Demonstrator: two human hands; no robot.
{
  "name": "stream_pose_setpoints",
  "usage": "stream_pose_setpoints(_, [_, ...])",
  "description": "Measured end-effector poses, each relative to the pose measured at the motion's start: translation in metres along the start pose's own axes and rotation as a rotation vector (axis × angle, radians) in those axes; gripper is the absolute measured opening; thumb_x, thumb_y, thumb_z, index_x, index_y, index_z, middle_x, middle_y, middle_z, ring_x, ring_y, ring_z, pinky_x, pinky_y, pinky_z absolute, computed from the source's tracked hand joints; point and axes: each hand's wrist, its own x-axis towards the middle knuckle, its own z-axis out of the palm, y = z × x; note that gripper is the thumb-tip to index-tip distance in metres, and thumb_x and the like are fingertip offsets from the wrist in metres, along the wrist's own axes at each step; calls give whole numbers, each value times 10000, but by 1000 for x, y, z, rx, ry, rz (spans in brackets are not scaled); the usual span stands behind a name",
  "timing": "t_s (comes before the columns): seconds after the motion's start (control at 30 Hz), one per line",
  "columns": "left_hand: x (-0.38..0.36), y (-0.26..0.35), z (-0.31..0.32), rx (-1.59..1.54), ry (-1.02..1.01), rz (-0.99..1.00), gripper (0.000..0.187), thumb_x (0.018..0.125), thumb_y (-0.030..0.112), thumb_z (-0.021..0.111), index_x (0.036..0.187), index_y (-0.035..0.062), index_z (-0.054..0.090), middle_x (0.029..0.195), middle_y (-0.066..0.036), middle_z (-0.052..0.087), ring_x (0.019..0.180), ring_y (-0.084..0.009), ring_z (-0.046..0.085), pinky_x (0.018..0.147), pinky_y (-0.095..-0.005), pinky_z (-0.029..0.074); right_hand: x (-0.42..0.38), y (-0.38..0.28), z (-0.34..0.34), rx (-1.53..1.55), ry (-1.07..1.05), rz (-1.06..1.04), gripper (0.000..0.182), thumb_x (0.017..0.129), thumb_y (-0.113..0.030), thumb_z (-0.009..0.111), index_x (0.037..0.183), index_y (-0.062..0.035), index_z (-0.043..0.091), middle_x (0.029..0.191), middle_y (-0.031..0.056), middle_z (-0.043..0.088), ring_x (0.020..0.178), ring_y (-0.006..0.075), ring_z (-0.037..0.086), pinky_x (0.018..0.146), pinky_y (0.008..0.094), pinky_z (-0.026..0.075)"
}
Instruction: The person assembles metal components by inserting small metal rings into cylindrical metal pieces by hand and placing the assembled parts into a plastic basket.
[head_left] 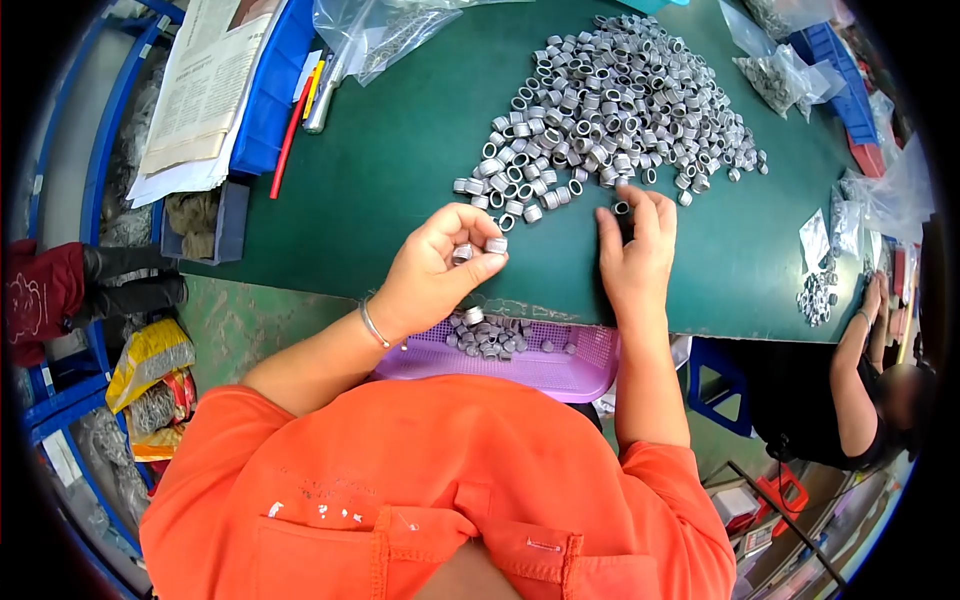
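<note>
My left hand (430, 265) is closed, with a small grey metal ring (496, 245) pinched between thumb and fingertips. Another metal ring (462, 254) sits within its curled fingers. Close to the front of a big heap of similar rings (630, 105), my right hand (640, 250) reaches over the green table, thumb and fingers apart. Between them is a single ring (621, 208); whether the fingertips touch it is hard to tell. Below the table edge, a purple basket (560, 375) holds several rings, and a brighter ring (473, 315) shows at their back.
Left on the green table (350, 200) are a red pen (290, 145), a blue tray (275, 90) with papers, and a grey bin (230, 225). Plastic bags (785, 80) lie at the right. Another person (850, 390) works at the right end; someone in dark red (50, 295) is at left.
</note>
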Motion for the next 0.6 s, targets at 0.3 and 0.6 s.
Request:
stream_pose_setpoints(0.3, [-8, 0, 9, 454, 111, 307, 366, 807, -13, 670, 1081, 39, 433, 920, -37, 650, 659, -28, 488, 596, -176, 416, -26, -26, -8, 1281, -440, 478, 242, 807, 142, 564, 1031, 50, 569, 988, 94, 580, 934, 186, 625, 774, 269, 528])
stream_pose_setpoints(0.6, [-19, 10, -5, 585, -201, 457, 166, 699, -8, 735, 843, 30, 662, 812, -86, 617, 715, -207, 608, 603, -287, 493, -24, -23, -16, 808, -643, -213, 245, 676, 136, 509, 824, -10, 640, 939, 117, 601, 821, 236, 614, 708, 311, 499])
